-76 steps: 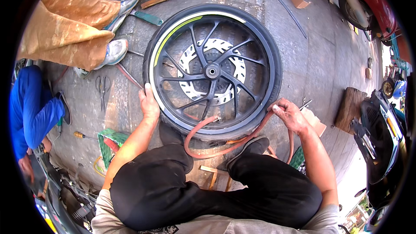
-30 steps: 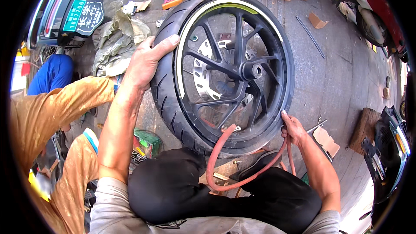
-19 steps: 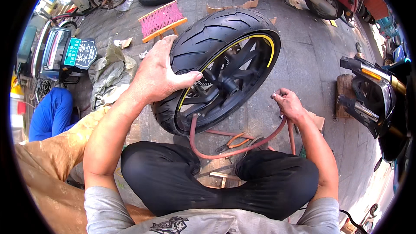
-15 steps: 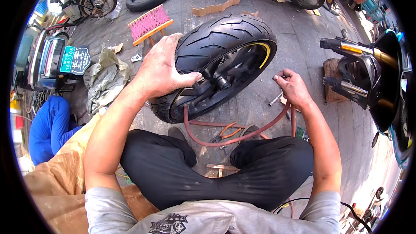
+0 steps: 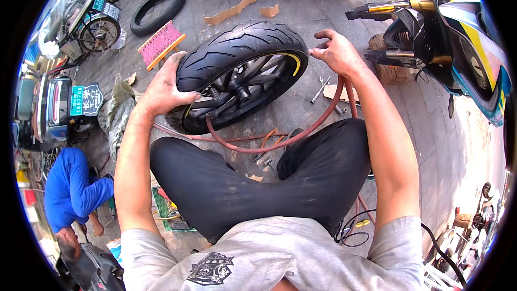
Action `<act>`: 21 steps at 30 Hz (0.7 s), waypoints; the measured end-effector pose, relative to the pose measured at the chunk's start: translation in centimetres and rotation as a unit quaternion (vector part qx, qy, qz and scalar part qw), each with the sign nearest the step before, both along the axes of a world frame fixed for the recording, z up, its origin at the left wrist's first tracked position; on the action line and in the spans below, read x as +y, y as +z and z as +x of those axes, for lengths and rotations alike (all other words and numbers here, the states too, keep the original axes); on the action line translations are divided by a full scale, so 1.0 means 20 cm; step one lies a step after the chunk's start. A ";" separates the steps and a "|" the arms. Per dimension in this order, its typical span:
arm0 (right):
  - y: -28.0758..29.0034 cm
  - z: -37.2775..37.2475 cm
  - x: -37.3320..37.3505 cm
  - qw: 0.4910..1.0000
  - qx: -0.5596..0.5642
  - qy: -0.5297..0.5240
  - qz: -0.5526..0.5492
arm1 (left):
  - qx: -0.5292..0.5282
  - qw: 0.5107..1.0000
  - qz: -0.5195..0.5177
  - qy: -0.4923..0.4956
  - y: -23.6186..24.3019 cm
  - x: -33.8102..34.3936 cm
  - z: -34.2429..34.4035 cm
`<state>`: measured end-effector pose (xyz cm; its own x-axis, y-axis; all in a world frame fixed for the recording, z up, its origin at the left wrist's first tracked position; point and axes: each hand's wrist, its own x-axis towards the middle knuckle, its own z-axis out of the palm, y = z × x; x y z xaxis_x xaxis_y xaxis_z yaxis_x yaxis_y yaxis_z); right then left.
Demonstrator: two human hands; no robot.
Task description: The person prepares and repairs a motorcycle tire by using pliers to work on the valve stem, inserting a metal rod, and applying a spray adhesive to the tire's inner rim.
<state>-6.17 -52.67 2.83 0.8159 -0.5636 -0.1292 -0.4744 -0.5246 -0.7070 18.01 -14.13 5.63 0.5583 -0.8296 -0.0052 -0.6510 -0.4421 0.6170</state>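
A motorcycle wheel [image 5: 237, 54] with a black grooved tyre and yellow rim stripe leans tilted before me. My left hand [image 5: 167, 86] grips its left side, fingers over the tread and thumb toward the rim. My right hand [image 5: 336, 54] is beside the tyre's right end, index finger and thumb apart; a red hose [image 5: 291, 139] hangs from its lower fingers, which are partly hidden. The hose loops down to the wheel's lower rim. Orange-handled pliers [image 5: 269, 139] and metal tools [image 5: 320, 89] lie on the paving below.
A co-worker in blue [image 5: 75, 188] crouches at lower left. Scooters [image 5: 56, 113] line the left; a motorcycle front end [image 5: 458, 43] stands at right by a wooden block [image 5: 393, 75]. Behind the wheel are a loose tyre [image 5: 156, 11], a pink-woven stool [image 5: 156, 43] and cardboard strips [image 5: 231, 8].
The wheel has gone from lying flat to tilted up, tread toward me, lifted by my left hand. My right hand has risen with the hose to the tyre's right end.
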 end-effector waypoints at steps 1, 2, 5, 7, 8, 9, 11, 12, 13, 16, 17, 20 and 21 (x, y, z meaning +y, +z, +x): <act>-0.01 0.04 0.00 0.999 0.002 0.008 0.034 | -0.002 1.000 0.019 0.000 0.01 0.05 0.03; -0.02 0.07 0.02 0.999 0.009 0.014 0.027 | -0.004 0.999 0.038 0.001 0.02 0.11 0.06; -0.05 0.17 0.08 0.999 0.022 0.043 0.024 | 0.046 0.993 0.102 0.036 0.08 0.30 0.20; -0.09 0.21 0.16 0.997 0.021 0.072 0.036 | 0.235 0.968 0.004 0.085 0.12 0.34 0.24; -0.10 0.24 0.19 0.995 0.020 0.086 0.041 | 0.259 0.963 -0.059 0.053 0.11 0.31 0.27; -0.12 0.26 0.19 0.992 0.010 0.113 0.052 | 0.272 0.952 -0.102 0.094 0.10 0.18 0.24; -0.09 0.30 0.26 0.989 -0.010 0.135 0.062 | 0.103 0.977 -0.040 0.183 0.06 -0.02 0.18; -0.07 0.33 0.28 0.987 -0.023 0.149 0.062 | -0.078 0.972 0.068 0.211 0.04 -0.08 0.19; -0.07 0.33 0.29 0.988 -0.006 0.151 0.025 | -0.019 0.975 -0.018 0.220 -0.01 -0.06 0.23; -0.07 0.33 0.26 0.989 0.013 0.134 0.063 | -0.095 0.976 -0.018 0.194 -0.02 0.01 0.24; -0.06 0.33 0.27 0.990 0.012 0.130 0.048 | -0.077 0.978 -0.024 0.192 -0.03 0.04 0.24; -0.06 0.33 0.35 0.986 0.001 0.159 0.040 | -0.078 0.983 -0.070 0.151 -0.03 0.15 0.15; -0.06 0.32 0.37 0.979 -0.004 0.195 0.055 | -0.085 0.984 -0.098 0.124 -0.03 0.17 0.12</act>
<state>0.30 -45.26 1.68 0.9677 -0.1917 -0.1637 -0.2466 -0.5853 -0.7724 20.47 -10.68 5.05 0.7223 -0.6437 0.2529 -0.6399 -0.4831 0.5977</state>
